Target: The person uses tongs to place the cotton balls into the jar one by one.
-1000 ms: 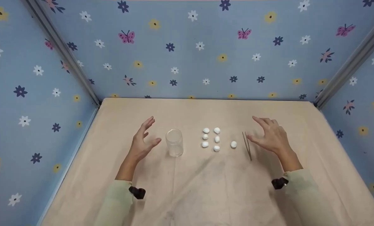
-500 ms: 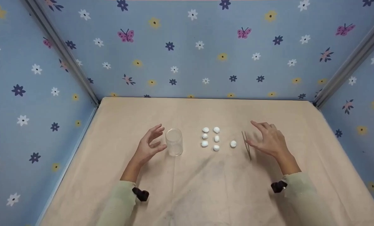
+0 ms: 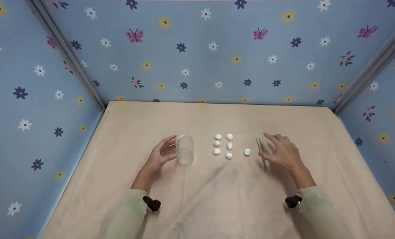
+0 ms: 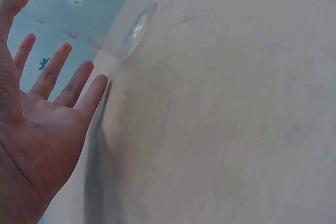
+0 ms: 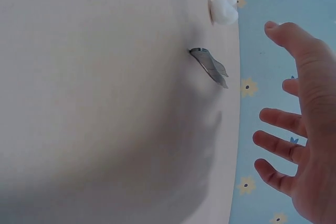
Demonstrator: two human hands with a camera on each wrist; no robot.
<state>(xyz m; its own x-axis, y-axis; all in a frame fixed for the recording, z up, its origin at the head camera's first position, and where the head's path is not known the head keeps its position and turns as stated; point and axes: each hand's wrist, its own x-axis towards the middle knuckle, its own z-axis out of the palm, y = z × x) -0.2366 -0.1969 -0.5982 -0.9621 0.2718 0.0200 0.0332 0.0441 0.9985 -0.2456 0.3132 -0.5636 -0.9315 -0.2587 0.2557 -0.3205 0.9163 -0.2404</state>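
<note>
Upright on the cloth stands a clear glass or plastic jar (image 3: 185, 151). My left hand (image 3: 160, 156) is just left of it, fingers spread and gently bent around its side; in the left wrist view the jar (image 4: 100, 14) appears apart from the palm. Metal tweezers (image 3: 263, 158) lie on the cloth, and my right hand (image 3: 282, 152) hovers above and right of them, thumb over them, holding nothing. The right wrist view shows the tweezers (image 5: 209, 65) clear of the fingers. One white cotton ball (image 3: 247, 152) lies left of the tweezers.
Several more cotton balls (image 3: 229, 146) lie in two columns between the jar and the single ball. A beige cloth (image 3: 204, 199) covers the table. Blue flowered panels (image 3: 197, 49) rise at the back and both sides.
My left hand has moved right, up to the jar's side. My right hand has come slightly down and nearer to the tweezers. The jar, tweezers and cotton balls have stayed in place.
</note>
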